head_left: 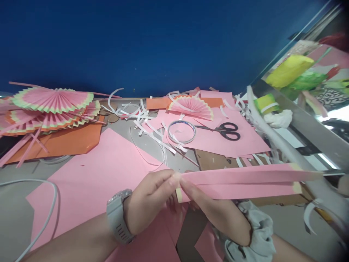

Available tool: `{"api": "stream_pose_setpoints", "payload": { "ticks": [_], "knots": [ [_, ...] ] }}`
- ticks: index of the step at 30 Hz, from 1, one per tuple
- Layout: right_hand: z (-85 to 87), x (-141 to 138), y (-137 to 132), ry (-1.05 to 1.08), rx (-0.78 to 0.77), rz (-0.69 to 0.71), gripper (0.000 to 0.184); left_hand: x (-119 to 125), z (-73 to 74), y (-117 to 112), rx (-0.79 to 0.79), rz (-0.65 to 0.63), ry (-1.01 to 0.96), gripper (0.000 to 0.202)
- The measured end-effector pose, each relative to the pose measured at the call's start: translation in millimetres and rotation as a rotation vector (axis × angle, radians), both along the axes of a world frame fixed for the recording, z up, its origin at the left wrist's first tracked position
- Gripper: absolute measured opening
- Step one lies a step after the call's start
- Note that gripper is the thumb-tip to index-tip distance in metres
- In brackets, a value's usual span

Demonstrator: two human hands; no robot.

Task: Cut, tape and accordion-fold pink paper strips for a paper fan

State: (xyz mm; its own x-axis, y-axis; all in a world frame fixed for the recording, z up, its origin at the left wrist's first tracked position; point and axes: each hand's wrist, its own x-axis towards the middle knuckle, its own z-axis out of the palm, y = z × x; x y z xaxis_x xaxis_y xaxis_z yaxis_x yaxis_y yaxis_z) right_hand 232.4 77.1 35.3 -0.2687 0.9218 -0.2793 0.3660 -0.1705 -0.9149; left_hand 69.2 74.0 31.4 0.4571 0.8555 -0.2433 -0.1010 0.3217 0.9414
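Observation:
A long folded strip of pink paper (240,182) with pale yellow ends stretches to the right above the work surface. Its left end is pinched by my left hand (152,203), which wears a grey watch (119,216) at the wrist. My right hand (209,207), with a grey scrunchie (255,231) round the wrist, grips the same strip close beside the left fingers. The fingertips of both hands nearly meet, and some fingers are hidden under the paper. Beneath the hands lie large pink sheets (89,182).
Black-handled scissors (229,131) and a tape roll (169,133) lie on pink paper, near a pleated paper fan (191,106). More fans (54,100) are stacked at left on orange paper (62,143). White paper scraps (152,133) are strewn between. A white cable (56,193) curves at left; a blue partition (131,43) stands behind.

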Motion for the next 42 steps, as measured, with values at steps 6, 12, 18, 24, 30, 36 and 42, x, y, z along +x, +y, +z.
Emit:
{"api": "stream_pose_setpoints", "payload": {
  "ticks": [6, 12, 18, 24, 30, 36, 42],
  "knots": [
    [6.0, -11, 1, 0.167, -0.188, -0.103, 0.035, 0, -6.6, -2, -0.052, -0.026, 0.045, 0.030],
    [9.7, -14, 2, 0.189, -0.050, -0.207, 0.030, -1, -4.4, 0, -0.084, -0.093, 0.100, 0.032],
    [5.4, -1, 16, 0.351, -0.135, -0.413, 0.029, -6, -3.4, 0, -0.053, -0.081, 0.111, 0.033],
    [-1.6, 11, 28, 0.510, -0.161, -0.469, 0.022, -9, -5.1, 1, -0.067, -0.032, 0.153, 0.031],
    [7.7, 16, 39, 0.336, -0.011, -0.413, 0.027, -9, -6.3, 3, -0.045, -0.018, 0.171, 0.034],
    [-7.8, 31, 51, 0.201, 0.241, -0.393, 0.023, -10, -7.9, 1, -0.042, 0.005, 0.173, 0.035],
    [-17.6, 42, 55, 0.129, 0.331, -0.412, 0.027, -10, -8.1, 3, -0.024, 0.004, 0.132, 0.030]
  ]
}}
